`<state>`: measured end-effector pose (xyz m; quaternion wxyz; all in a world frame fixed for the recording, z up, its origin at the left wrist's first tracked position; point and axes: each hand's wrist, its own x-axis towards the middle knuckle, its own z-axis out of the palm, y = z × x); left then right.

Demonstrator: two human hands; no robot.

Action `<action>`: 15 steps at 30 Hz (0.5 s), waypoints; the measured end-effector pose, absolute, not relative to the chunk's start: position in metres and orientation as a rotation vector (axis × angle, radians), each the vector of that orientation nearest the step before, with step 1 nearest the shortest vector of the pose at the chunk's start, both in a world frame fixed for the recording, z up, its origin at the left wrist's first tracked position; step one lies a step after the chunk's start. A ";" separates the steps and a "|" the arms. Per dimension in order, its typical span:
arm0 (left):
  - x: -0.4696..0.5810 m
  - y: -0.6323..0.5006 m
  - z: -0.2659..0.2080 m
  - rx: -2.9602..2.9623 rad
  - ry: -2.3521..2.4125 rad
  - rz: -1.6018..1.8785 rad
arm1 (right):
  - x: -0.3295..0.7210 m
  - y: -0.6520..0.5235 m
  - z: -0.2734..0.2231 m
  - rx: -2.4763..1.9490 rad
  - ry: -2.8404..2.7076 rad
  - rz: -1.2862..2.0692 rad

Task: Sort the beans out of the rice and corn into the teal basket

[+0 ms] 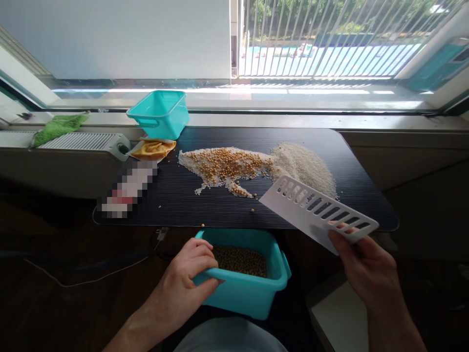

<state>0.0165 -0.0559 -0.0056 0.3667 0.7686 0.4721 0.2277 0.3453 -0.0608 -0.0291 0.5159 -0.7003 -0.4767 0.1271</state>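
Note:
My left hand [186,276] is closed on the left rim of a turquoise plastic tub [249,293], just below the table's front edge. Many small round dried peas or beans [240,260] lie in the tub. In my right hand [366,264], thumb and fingers pinch the end of a flat white plastic plate [293,208] with a row of slots along one long edge. Its far end is close to a heap of white rice-like grains [306,164] on the dark table [205,210]. Beside that heap, yellow-tan round peas or beans [227,161] lie scattered over more white grains.
A second turquoise tub [161,117] stands at the table's back left. A folded yellow cloth [154,148] and a blurred-out packet [128,190] lie near the left edge. Behind are a radiator [84,142] with a green cloth [60,128], and a window. Two stray peas lie near the front edge.

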 end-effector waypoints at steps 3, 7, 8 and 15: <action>0.016 -0.056 -0.004 1.965 1.223 0.582 | 0.338 -0.053 -0.024 -1.657 -1.218 0.393; 0.016 -0.056 -0.003 1.955 1.225 0.576 | 0.335 -0.054 -0.016 -1.640 -1.311 0.491; 0.016 -0.056 -0.004 1.957 1.226 0.575 | 0.335 -0.053 -0.014 -1.643 -1.295 0.477; 0.017 -0.056 -0.002 1.958 1.228 0.571 | 0.336 -0.030 -0.015 -1.671 -1.144 0.383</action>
